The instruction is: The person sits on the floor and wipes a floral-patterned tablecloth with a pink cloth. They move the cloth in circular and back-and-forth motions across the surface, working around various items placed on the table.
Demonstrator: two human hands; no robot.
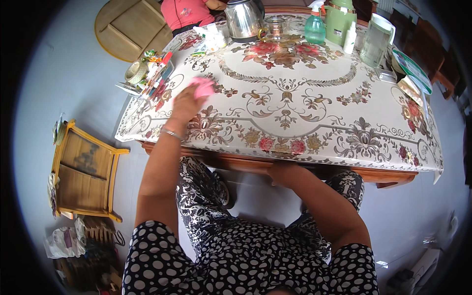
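Pink cloth (203,87): bunched under the left hand (186,104), left of centre in the frame, pressed onto the flowered tablecloth (295,113). Fingers curled over the cloth and gripping it; the fingertips are hidden beneath it.

Right hand (279,172): at the near table edge (255,164), lower middle of the frame, mostly tucked under the rim; whether its fingers are spread or closed cannot be told.

Clutter, upper left of the table: small woven basket (135,72) and a loose heap of packets and pens (157,73), near the cloth. Risk: a wide stroke to the left could likely push these over the table edge.

Back row, top of frame: steel kettle (242,18), glass jar (275,28), green spray bottle (314,24), clear jug (376,39). Risk: a far reach could likely knock one over.

Tablecloth hangs over the near edge; hard rubbing could likely drag it and shift everything on it.
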